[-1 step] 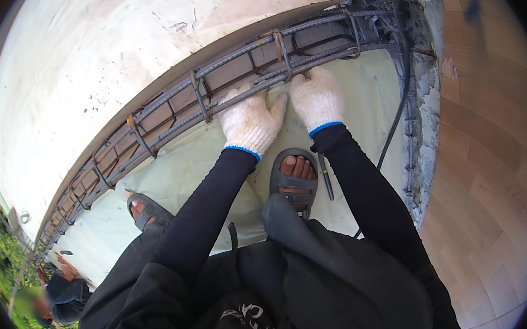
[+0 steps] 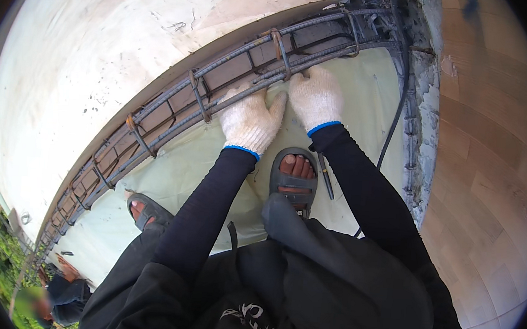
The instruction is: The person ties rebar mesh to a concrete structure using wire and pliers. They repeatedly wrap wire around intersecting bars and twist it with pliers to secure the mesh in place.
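Note:
A long rebar cage (image 2: pixel 176 128) of ribbed bars and rusty stirrups runs from lower left to upper right. My left hand (image 2: pixel 249 122), in a white knit glove with blue cuff, has its fingers curled under the near bar. Its thumb points up beside the bar, and the fingertips are partly hidden. My right hand (image 2: pixel 317 100), gloved alike, is closed against the near bar by a stirrup; what it pinches, if anything, is hidden. A slim dark rod-like tool (image 2: pixel 326 177) with a yellowish band shows below my right wrist.
Pale green sheeting (image 2: pixel 363 104) lies under my sandalled feet. Beyond the cage is a whitish panel (image 2: pixel 97 56) with wire scraps. A black cable (image 2: pixel 394 129) runs beside a broken concrete edge (image 2: pixel 427 116); wood-look tiles (image 2: pixel 490 153) lie right. Another person (image 2: pixel 67 298) is at lower left.

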